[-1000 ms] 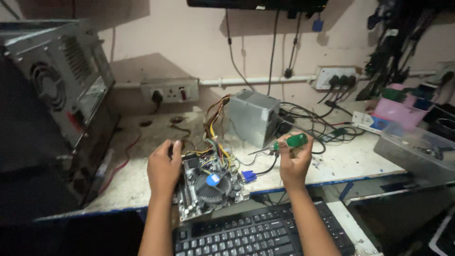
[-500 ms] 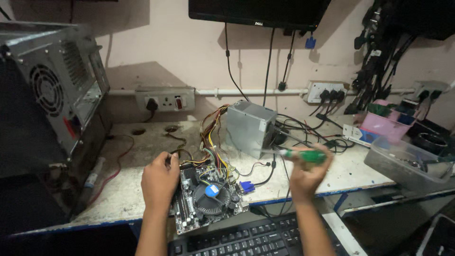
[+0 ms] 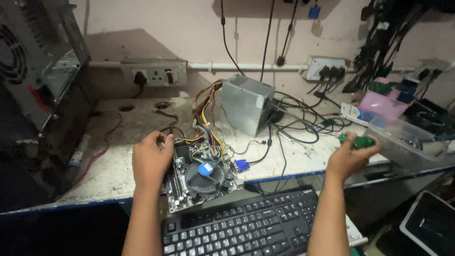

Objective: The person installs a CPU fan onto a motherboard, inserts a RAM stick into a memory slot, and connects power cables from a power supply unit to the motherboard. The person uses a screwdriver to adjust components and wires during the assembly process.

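Now — left hand (image 3: 150,161) fingers flat on motherboard (image 3: 199,175) | right hand (image 3: 348,159) fingers wrapped around green screwdriver (image 3: 358,141)

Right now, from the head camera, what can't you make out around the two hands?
- Green-handled tool: its tip is hidden inside the right hand.
- Motherboard: the left edge is covered by the left hand, the front edge by the keyboard.
- Computer case: cut off by the left edge of the frame.
- Clear plastic bin: its contents are too dim to tell.

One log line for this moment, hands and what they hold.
left hand on motherboard | right hand gripping green-handled screwdriver | keyboard in front
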